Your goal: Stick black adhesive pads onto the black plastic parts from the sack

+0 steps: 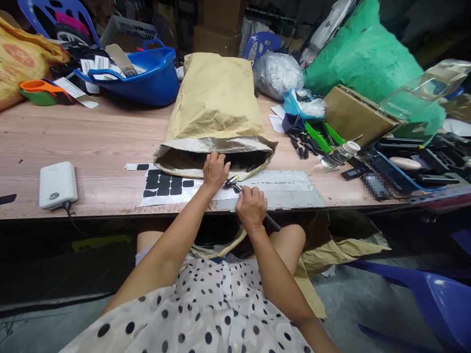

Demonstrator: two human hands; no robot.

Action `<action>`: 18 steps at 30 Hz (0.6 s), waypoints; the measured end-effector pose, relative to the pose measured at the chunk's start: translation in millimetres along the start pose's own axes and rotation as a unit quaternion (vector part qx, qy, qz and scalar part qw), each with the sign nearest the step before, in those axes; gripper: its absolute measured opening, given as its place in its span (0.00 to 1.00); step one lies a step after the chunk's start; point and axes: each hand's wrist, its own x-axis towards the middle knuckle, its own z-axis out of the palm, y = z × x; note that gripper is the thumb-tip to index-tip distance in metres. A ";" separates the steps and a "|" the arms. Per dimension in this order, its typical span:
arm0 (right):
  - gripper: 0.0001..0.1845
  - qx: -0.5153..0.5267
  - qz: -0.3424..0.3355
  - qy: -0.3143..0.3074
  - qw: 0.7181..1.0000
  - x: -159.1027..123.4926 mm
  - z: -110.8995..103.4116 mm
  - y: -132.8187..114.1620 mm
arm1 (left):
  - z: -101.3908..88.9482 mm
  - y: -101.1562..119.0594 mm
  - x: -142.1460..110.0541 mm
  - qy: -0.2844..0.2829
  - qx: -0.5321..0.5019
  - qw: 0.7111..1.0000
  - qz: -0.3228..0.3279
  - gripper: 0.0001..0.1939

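Observation:
A large tan paper sack [221,98] lies on the table with its mouth facing me, dark pieces inside. My left hand [216,170] is at that mouth, fingers curled down into it; what they hold is hidden. Closed around a rod-like tool [273,223] with a chrome shaft and a dark handle is my right hand [252,207], at the table's front edge. The tool's metal head points up left, close to my left hand. Beneath the sack's lip lies a white sheet of black rounded stickers [164,185], with a grey-white strip [287,189] to its right.
A white power bank [58,185] with a cable stands at left. Behind it are a blue basin [147,78] and an orange-handled item [42,87]. At right are a green tray [324,136], a clear bottle [340,155], a cardboard box [355,115] and several black parts.

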 end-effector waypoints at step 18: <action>0.14 0.154 0.059 0.001 0.986 9.0 5.5 13.9 | -23.2 -29.5 -62.3 -0.042 0.038 0.998 0.038 0.05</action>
